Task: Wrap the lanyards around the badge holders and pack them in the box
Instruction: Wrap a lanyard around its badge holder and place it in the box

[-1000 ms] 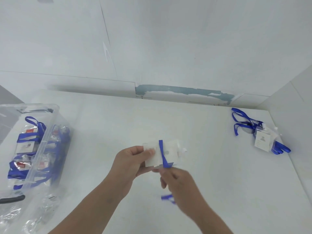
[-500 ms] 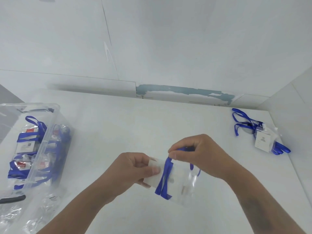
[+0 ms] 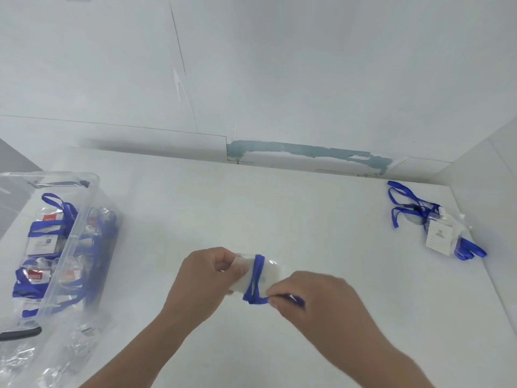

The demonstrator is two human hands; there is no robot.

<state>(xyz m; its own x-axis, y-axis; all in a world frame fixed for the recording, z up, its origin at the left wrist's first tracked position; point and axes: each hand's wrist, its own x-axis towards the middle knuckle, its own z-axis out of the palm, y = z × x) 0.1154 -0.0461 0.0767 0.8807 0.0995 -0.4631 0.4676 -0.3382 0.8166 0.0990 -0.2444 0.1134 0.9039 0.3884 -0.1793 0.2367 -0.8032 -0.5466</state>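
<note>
Entry, head view. My left hand gripped the badge holder by its left end, above the bench and clear of it, fingers curled round the edge. I judged this grip was there to keep the holder steady and leave its middle free for winding. My right hand pinched the loose end of the blue lanyard just below and right of the holder, strap drawn taut from the wraps; tension presumably kept the turns from slipping.

Appearance of the holder: clear soft sleeve with a pale card inside, blurred. Several turns of blue strap crossed its middle, bunched at the lower edge where they met my pinch. How much strap was left inside my right hand I could not tell.

The clear box stood at the left of the bench, well apart from my hands, holding several wrapped holders already. One unwrapped set lay at the far right corner, its strap loose.

Judgement: wrapping nearly finished for this piece; tuck the end, then carry left to the box.
</note>
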